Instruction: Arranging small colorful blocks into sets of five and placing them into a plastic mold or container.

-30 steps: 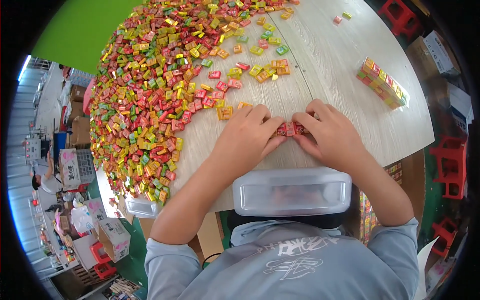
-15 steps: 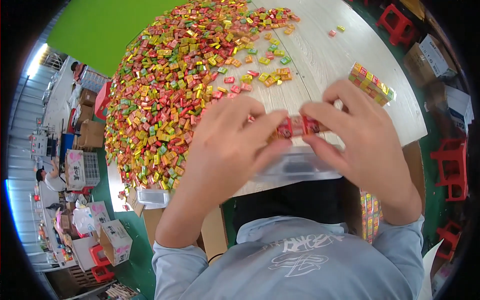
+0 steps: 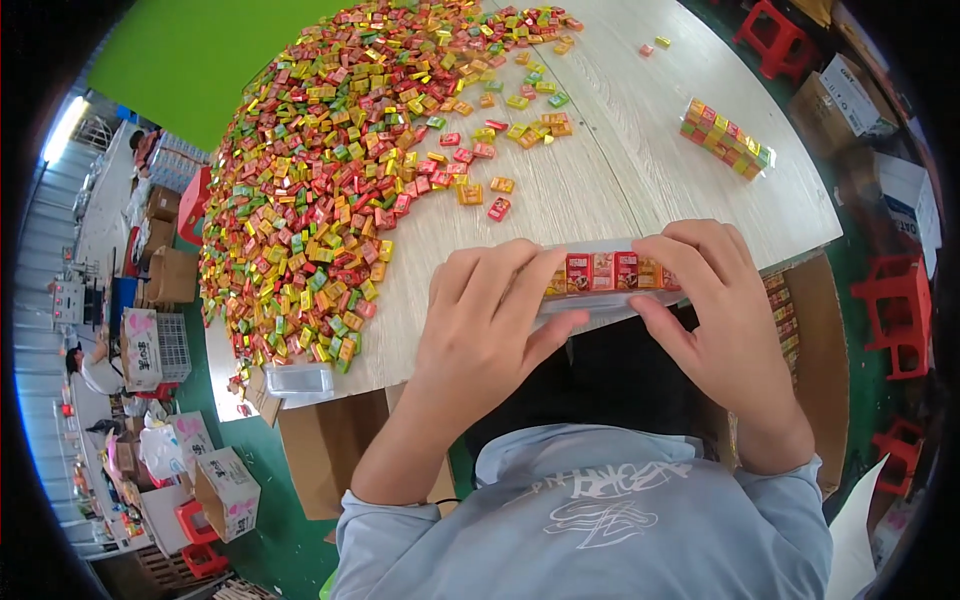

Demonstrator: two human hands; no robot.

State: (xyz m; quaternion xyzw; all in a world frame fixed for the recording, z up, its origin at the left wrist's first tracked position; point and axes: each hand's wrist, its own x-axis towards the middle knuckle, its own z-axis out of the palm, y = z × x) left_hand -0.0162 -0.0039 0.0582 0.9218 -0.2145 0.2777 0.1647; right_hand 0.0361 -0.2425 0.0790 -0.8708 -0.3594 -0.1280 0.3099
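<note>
At the near edge of the table lies a clear plastic box (image 3: 610,301) with a row of small wrapped candies (image 3: 603,271) in it, red and orange ones showing. My left hand (image 3: 485,315) wraps the box's left end, fingers over the far side and thumb along the near side. The right end is gripped by my right hand (image 3: 712,310), its thumb against the near wall and its fingers over the row. Both hands hide the ends of the row. Beyond my left hand spreads a big heap of wrapped candies (image 3: 310,190) in red, yellow, orange and green.
On the right of the table (image 3: 610,130) lies a clear pack of stacked candies (image 3: 727,139). An open clear tray (image 3: 300,380) sits at the near left edge. Cardboard boxes (image 3: 335,455) stand below the edge; red stools (image 3: 893,310) are off to the right.
The short row of candies held between my fingers above the box is now down inside it. My hands have lowered and moved onto the box's two ends.
</note>
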